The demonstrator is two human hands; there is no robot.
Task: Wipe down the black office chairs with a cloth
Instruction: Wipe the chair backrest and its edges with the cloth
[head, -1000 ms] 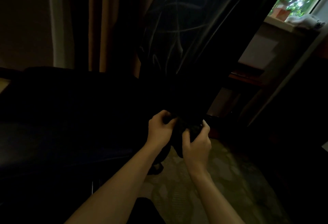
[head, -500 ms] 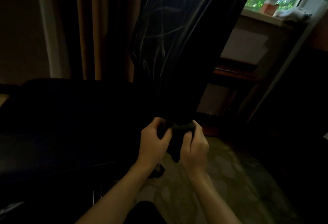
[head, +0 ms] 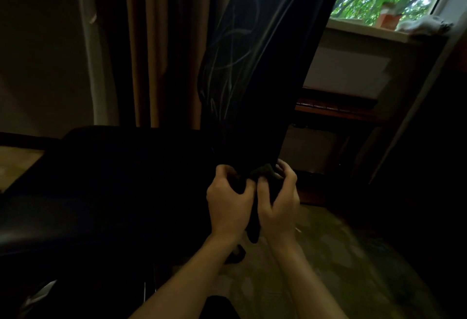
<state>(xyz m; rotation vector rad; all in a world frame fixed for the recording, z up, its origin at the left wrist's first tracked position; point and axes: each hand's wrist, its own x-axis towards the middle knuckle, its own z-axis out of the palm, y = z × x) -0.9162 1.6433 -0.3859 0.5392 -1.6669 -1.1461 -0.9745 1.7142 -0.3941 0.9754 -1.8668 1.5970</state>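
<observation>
A dark cloth point(head: 262, 174) is bunched between both hands at the middle of the head view, one end hanging down below them. My left hand point(head: 228, 201) grips its left side with curled fingers. My right hand point(head: 278, 202) pinches its right side, thumb and fingertips on top of the bunch. A black office chair point(head: 106, 182) fills the left half of the view, its broad dark surface just left of my hands; its details are lost in the dim light.
A dark patterned curtain point(head: 255, 66) hangs right behind the hands, with a tan curtain point(head: 151, 48) to its left. A windowsill point(head: 366, 32) with a pot and a pale rag is at the upper right. Patterned carpet point(head: 328, 255) lies below.
Both hands have kept working the cloth between them, fingers shifting on the bunch. The view has tilted up a little, showing more window.
</observation>
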